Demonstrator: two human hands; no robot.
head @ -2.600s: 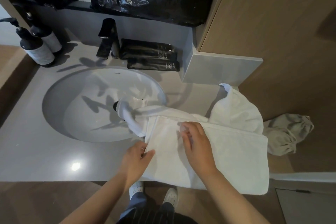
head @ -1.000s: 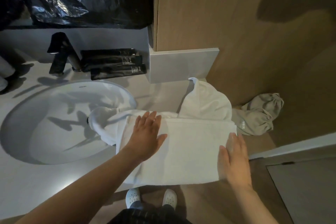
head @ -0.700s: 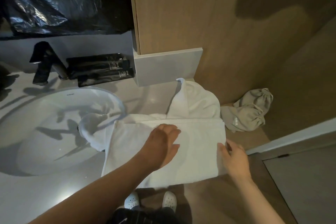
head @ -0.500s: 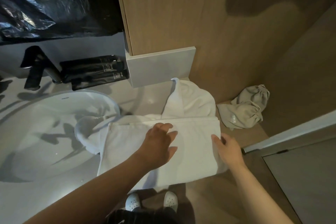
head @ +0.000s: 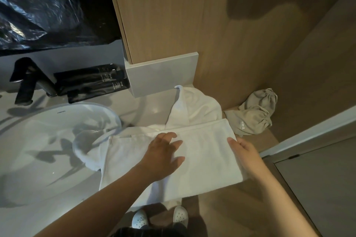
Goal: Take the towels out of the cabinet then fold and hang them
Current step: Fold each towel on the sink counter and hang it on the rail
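Pressing flat at frame centre, the left hand (head: 163, 155), fingers spread wide, lies on one folded white towel (head: 204, 161), a soft rectangle overhanging the smooth grey counter (head: 152, 105). The right hand (head: 245, 153), fingers straight, touches the towel's right edge. One rumpled white towel (head: 196, 106) lies behind, and one creased beige pouch (head: 252, 115) sits right of centre.

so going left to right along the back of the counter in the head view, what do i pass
black faucet → black tubes → bunched white towel → grey drawstring bag
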